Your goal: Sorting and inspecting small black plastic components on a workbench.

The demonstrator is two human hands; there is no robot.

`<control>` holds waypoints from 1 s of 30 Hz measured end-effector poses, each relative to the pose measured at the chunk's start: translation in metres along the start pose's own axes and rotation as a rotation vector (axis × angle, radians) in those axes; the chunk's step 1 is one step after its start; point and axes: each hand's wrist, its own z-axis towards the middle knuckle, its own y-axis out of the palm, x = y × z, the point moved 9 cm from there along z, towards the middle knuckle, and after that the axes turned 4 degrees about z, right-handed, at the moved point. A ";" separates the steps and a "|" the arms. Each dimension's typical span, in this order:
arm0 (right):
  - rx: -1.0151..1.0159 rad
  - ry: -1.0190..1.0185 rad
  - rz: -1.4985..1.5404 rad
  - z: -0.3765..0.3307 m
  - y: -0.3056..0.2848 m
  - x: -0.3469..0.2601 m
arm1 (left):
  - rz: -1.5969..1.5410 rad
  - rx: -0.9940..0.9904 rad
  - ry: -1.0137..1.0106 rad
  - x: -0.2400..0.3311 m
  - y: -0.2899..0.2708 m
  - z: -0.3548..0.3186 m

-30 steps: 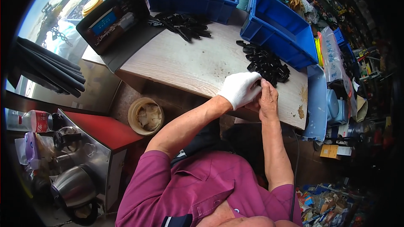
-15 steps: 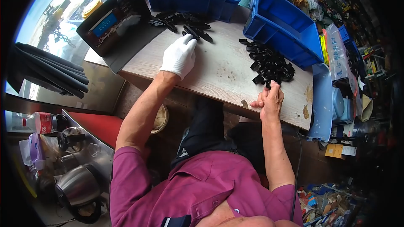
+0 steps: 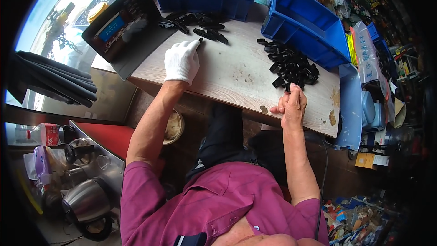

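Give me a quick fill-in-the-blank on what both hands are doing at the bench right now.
The left hand wears a ____ glove.
The right hand is ____, pinching one black part at the near edge of a pile.
The bins behind the pile are ____.
The left hand lies on the ____.

Missing: white; bare; blue; bench

One head-worn fisheye view, looking steeply down at the workbench [image 3: 236,70]

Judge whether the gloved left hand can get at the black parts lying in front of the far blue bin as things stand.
Probably yes. The left hand lies on the wooden table with a small black piece at its fingertips, and the black parts lie just beyond, with bare tabletop between.
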 end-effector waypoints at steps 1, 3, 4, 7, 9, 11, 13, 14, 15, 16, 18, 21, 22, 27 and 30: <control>0.009 -0.003 -0.020 0.000 0.000 -0.001 | 0.088 -0.038 0.017 0.001 0.003 0.001; 0.018 -0.008 -0.036 0.000 0.000 -0.001 | 0.096 -0.005 -0.009 0.001 0.001 0.004; 0.007 -0.010 -0.028 0.001 0.000 0.000 | 0.101 0.026 -0.037 -0.001 -0.001 0.005; -0.012 -0.017 -0.013 0.002 0.000 0.001 | 0.166 -0.029 -0.088 -0.018 0.009 0.011; -0.019 -0.025 -0.006 0.001 0.001 0.001 | 0.158 -0.002 -0.099 -0.021 0.009 0.014; -0.017 -0.023 -0.008 0.001 0.000 0.001 | 0.158 -0.015 -0.153 -0.022 0.012 0.014; -0.008 -0.016 0.000 0.001 -0.001 0.003 | 0.134 -0.018 -0.139 -0.017 0.011 0.011; 0.002 -0.006 0.004 0.001 -0.002 0.004 | 0.079 -0.030 -0.150 -0.015 0.012 0.010; 0.000 -0.009 0.006 0.001 -0.002 0.003 | 0.024 -0.043 -0.162 -0.011 0.013 0.008; 0.016 -0.008 0.011 0.001 -0.004 0.004 | 0.015 -0.157 -0.130 0.002 0.014 0.008; 0.025 -0.006 0.017 0.000 -0.003 0.004 | 0.019 -0.209 -0.068 0.024 0.014 0.004; 0.060 0.018 0.032 0.001 -0.007 0.005 | -0.013 -0.461 -0.092 0.052 0.025 -0.001; 0.061 0.020 0.035 0.001 -0.008 0.005 | -0.043 -0.514 -0.071 0.062 0.021 -0.002; 0.056 0.030 0.044 0.000 -0.006 0.007 | -0.130 -0.577 0.030 0.078 0.023 -0.014; 0.055 0.026 0.034 0.000 -0.009 0.009 | -0.135 -0.316 0.136 0.088 0.003 -0.014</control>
